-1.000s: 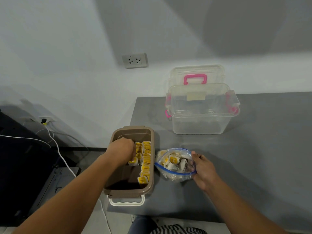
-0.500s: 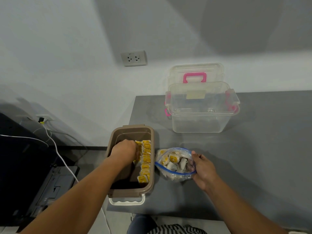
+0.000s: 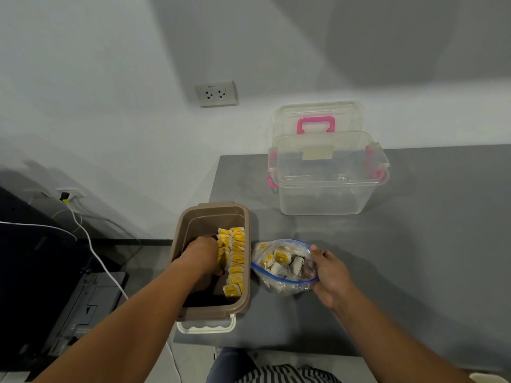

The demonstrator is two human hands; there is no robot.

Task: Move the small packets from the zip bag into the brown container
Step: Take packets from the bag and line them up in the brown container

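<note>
The brown container [image 3: 246, 272] sits at the table's left front corner. A row of small yellow-and-white packets [image 3: 235, 255] stands along its right wall. My left hand [image 3: 200, 254] is down inside it, fingers curled against the packets; what it holds is hidden. Right of the container lies the clear zip bag [image 3: 282, 265] with a blue seal, mouth open, several packets inside. My right hand [image 3: 330, 273] pinches the bag's right rim and holds it open.
A clear storage box [image 3: 326, 189] with pink latches stands behind on the grey table [image 3: 414, 258], its pink-handled lid leaning on the wall. The container's white handle [image 3: 206, 326] hangs over the front edge. Cables and a dark machine [image 3: 55, 299] lie on the floor to the left.
My left hand has sunk slightly deeper into the brown container and shifted back along the packet row. The right hand and the bag have stayed put.
</note>
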